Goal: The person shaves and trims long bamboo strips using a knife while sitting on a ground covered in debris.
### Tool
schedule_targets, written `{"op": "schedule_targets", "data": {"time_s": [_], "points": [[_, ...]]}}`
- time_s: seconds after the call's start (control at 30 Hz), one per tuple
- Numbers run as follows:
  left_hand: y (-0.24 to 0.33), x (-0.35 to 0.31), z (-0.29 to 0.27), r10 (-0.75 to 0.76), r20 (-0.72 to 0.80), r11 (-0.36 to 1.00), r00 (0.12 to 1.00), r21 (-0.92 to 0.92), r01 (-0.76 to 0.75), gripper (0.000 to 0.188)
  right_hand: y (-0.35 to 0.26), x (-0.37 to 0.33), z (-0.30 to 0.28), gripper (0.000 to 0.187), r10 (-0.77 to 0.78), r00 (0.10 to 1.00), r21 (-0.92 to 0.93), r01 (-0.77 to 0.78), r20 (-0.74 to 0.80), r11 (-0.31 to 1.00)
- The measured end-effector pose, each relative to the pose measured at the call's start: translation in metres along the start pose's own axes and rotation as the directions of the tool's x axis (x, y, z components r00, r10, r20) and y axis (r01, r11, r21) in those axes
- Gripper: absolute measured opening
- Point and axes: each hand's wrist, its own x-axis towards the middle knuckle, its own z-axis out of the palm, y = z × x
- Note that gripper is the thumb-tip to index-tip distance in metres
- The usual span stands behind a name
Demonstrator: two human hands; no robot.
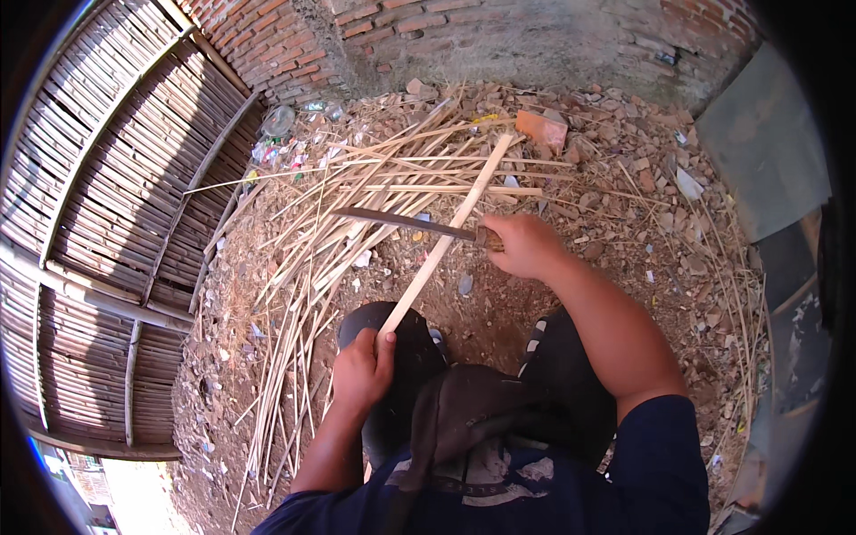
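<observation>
My left hand (364, 367) is closed around the near end of a pale bamboo strip (443, 242), which slants up and away to the right above my left knee. In my right hand (524, 245) is the handle of a machete (406, 220), its long dark blade pointing left. The blade passes across the strip about midway, over its upper face; whether it touches the wood I cannot tell. Beyond and to the left, many thin bamboo slats (357, 218) lie in a loose, crisscrossed heap on the ground.
A bamboo slat wall (116, 160) stands at the left, a brick wall (535, 45) at the back. Grey sheets (767, 143) lean at the right. Rubble and litter cover the dirt ground, with an orange brick piece (541, 130) behind the heap.
</observation>
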Motion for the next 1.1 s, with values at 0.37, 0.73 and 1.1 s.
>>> {"op": "schedule_targets", "data": {"time_s": [0.37, 0.73, 1.1], "points": [[-0.027, -0.008, -0.011, -0.032, 0.035, 0.998, 0.999, -0.046, 0.033, 0.040, -0.023, 0.022, 0.021, 0.027, -0.009, 0.968, 0.198, -0.041, 0.249, 0.979], [-0.033, -0.006, -0.014, -0.055, 0.052, 0.995, 0.997, -0.082, 0.059, 0.044, -0.040, 0.018, 0.016, 0.030, -0.007, 0.980, -0.053, 0.018, 0.200, 0.998], [-0.035, -0.001, -0.012, -0.084, 0.108, 0.989, 0.991, -0.116, 0.096, 0.044, -0.031, 0.012, 0.013, 0.031, -0.013, 0.984, -0.101, 0.031, 0.176, 0.994]]}}
